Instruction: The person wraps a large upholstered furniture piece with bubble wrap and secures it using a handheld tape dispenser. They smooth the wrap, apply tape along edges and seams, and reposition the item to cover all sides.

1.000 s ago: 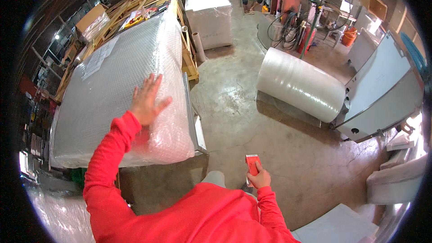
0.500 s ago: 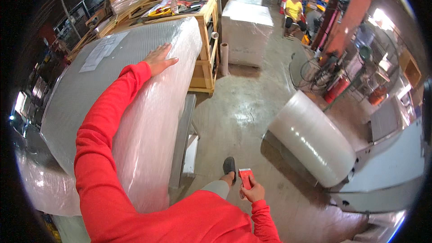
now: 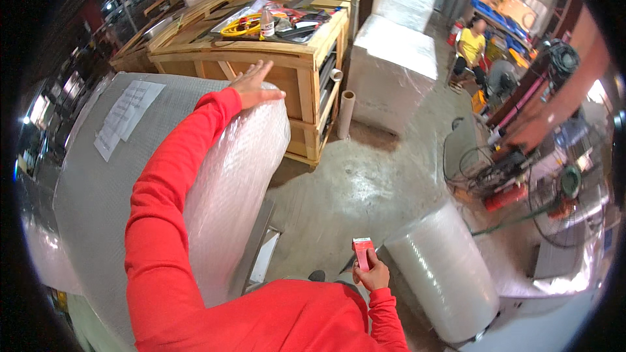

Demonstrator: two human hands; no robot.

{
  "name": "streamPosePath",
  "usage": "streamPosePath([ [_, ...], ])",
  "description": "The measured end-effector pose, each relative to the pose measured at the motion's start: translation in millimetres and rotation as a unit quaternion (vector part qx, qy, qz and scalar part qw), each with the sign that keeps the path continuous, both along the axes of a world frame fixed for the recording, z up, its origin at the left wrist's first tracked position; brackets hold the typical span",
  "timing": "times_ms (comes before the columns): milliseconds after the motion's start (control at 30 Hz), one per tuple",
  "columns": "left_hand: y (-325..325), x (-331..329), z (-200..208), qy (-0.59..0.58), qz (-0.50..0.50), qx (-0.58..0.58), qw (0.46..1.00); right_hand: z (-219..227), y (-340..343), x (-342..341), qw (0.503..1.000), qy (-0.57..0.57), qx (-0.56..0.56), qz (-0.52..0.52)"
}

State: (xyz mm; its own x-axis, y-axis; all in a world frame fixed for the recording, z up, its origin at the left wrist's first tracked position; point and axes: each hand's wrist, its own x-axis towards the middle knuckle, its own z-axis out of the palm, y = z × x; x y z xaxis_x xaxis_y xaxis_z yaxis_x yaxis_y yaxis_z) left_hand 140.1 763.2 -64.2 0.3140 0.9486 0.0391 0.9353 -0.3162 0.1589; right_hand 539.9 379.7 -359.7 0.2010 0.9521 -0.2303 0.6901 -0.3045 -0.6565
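My left hand (image 3: 254, 87) lies with stretched fingers at the upper far corner of a big bubble-wrapped package (image 3: 176, 114). Its palm seems to rest on the wrap. Two white printed sheets (image 3: 127, 114) are attached to the package's top. Low in front of my body, my right hand (image 3: 373, 272) is closed around a red hand-held tape dispenser (image 3: 363, 252) with a pale front edge pointing away from me. The hand hides the dispenser's lower part.
Beyond the package stands a wooden crate (image 3: 261, 58) with a yellow hose and tools on top. A cardboard tube (image 3: 346, 115) and a wrapped box (image 3: 390, 85) stand beside it. At right lies a large bubble-wrap roll (image 3: 447, 274). A person in yellow (image 3: 471, 45) sits farther back.
The view has shifted forward, bringing the crate and the bubble-wrap roll nearer. My left hand has moved to the package's far corner. My right hand still grips the tape dispenser.
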Motion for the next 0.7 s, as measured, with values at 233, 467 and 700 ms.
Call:
streamPosePath([
  [233, -19, 4, 13, -0.043, -0.039, 0.003, 0.998, -26, 182, 23, 0.991, 0.023, 0.003, 0.134],
  [467, -28, 14, 30, -0.127, 0.069, -0.048, 0.988, -6, 408, 32, 0.949, 0.126, 0.031, 0.289],
  [700, -23, 22, 34, -0.053, 0.224, -0.023, 0.973, 47, 574, -27, 0.845, 0.229, -0.006, 0.483],
])
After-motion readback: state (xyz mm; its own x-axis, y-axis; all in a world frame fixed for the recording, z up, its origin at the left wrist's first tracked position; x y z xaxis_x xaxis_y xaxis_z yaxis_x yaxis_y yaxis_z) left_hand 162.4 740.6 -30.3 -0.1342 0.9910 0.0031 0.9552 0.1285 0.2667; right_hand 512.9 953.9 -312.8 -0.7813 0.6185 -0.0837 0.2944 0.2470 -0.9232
